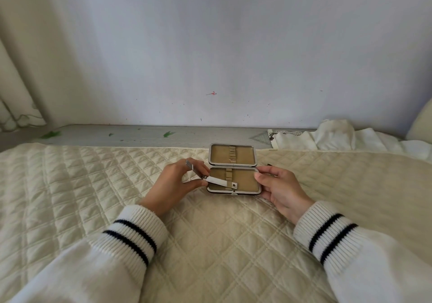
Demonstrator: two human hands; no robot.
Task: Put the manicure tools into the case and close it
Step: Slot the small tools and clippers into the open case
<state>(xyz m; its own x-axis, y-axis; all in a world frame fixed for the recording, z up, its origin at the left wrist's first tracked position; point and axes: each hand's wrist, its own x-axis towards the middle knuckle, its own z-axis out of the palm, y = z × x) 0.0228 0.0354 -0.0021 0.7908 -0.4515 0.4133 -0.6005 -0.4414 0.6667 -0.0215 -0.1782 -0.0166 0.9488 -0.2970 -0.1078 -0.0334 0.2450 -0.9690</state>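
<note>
While the right hand (279, 189) is gripping the case (233, 181), the left hand (177, 183), pinching the clipper (221, 182), should be sliding it flat under the loops.

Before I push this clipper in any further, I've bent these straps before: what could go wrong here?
1. The nail clipper lies slanted across the straps, so it may jam or stretch one.
2. The case sits on a soft quilt, steadied only by the right hand; it may tip.
3. The left hand pinches only the clipper's end, so it may slip.
</note>
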